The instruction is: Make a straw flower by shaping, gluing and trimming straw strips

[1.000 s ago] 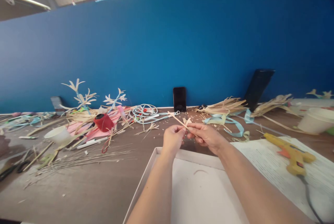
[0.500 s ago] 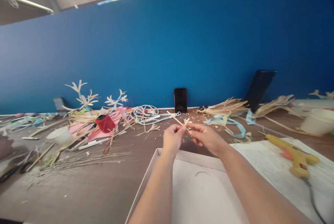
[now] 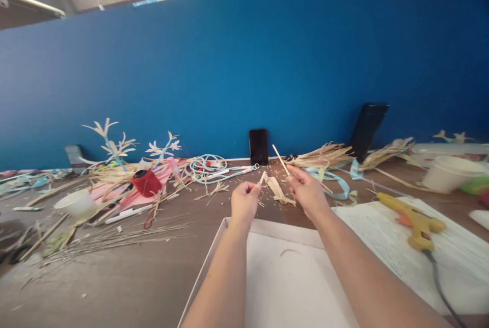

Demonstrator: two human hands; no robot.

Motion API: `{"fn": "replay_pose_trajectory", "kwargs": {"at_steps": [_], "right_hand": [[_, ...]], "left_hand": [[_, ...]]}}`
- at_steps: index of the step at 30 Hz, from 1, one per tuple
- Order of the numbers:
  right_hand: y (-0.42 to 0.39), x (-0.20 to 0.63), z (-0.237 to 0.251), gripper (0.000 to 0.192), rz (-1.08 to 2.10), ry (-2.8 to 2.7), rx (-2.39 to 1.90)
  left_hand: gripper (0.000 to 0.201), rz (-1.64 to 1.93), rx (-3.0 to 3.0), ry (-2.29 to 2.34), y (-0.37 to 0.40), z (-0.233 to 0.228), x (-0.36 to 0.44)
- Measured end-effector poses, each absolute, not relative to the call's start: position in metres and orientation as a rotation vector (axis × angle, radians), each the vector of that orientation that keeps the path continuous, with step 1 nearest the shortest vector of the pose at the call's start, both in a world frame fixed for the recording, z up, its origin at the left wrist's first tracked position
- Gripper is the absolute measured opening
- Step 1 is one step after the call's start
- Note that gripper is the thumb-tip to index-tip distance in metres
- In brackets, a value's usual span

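Note:
My left hand (image 3: 244, 201) pinches a small pale straw piece (image 3: 262, 177) between thumb and fingers. My right hand (image 3: 307, 190) holds a thin wooden stick (image 3: 280, 159) that points up and to the left. Between the two hands a strip of dried straw leaf (image 3: 278, 190) lies on the brown table. Both forearms reach over a shallow white box lid (image 3: 225, 231) at the near edge.
A yellow glue gun (image 3: 412, 220) lies on a printed sheet at the right. A phone (image 3: 259, 146) and a dark tablet (image 3: 365, 126) lean on the blue partition. Straw bundles (image 3: 324, 155), blue ribbon (image 3: 336, 180), a red thread spool (image 3: 146, 183), white cups (image 3: 75, 201), cables and straw flowers crowd the table.
My hands have come apart: the right hand has pulled the stick away to the right and tilted it upward, while the left keeps a small piece. The view shifted slightly.

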State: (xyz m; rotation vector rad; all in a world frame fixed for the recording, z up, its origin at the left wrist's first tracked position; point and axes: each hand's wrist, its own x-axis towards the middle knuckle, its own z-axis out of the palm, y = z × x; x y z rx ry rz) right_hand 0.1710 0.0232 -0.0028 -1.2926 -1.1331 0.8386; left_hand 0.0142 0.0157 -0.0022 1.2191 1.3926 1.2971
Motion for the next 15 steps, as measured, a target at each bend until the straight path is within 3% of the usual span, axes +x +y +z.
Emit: {"fn": "replay_pose_trajectory", "kwargs": {"at_steps": [3, 7, 12, 15], "right_hand": [[0.017, 0.175, 0.003, 0.058, 1.308, -0.988, -1.051], [0.006, 0.166, 0.007, 0.053, 1.692, -1.146, -0.955], [0.007, 0.159, 0.001, 0.047, 1.663, -1.259, -0.964], [0.014, 0.159, -0.004, 0.038, 1.38, -1.403, -1.1]], "left_hand": [[0.017, 1.274, 1.143, 1.371, 0.017, -0.004, 0.014], [0.016, 1.282, 1.18, 1.306, 0.017, -0.005, 0.016], [0.013, 1.245, 1.286, 1.28, 0.015, -0.006, 0.017], [0.013, 1.252, 1.367, 1.354, 0.016, -0.008, 0.016]]}}
